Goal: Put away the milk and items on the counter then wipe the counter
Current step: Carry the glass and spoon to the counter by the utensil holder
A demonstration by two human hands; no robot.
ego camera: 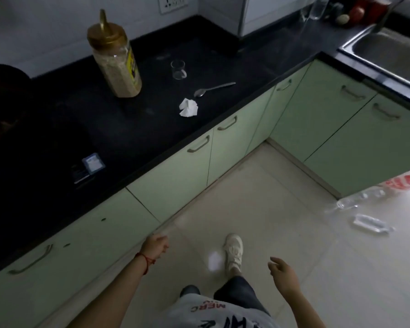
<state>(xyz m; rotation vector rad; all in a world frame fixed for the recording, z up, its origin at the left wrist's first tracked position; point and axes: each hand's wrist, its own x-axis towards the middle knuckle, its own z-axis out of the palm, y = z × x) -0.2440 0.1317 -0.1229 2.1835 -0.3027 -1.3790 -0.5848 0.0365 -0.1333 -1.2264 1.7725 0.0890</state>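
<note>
Where shadow swallows the counter [140,129], small blue-white packet [93,163], contents indistinct.

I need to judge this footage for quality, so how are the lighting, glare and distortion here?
Head view: dim overall, the black stone counter darkest at left; a bright glare patch on the pale floor tiles beside the white shoe; wide-angle bending along the counter edge; slightly soft throughout.

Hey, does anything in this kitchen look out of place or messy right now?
Yes. Empty plastic bottles lie on their sides on the floor at right, and a crumpled tissue sits loose on the black counter beside the spoon.
</note>
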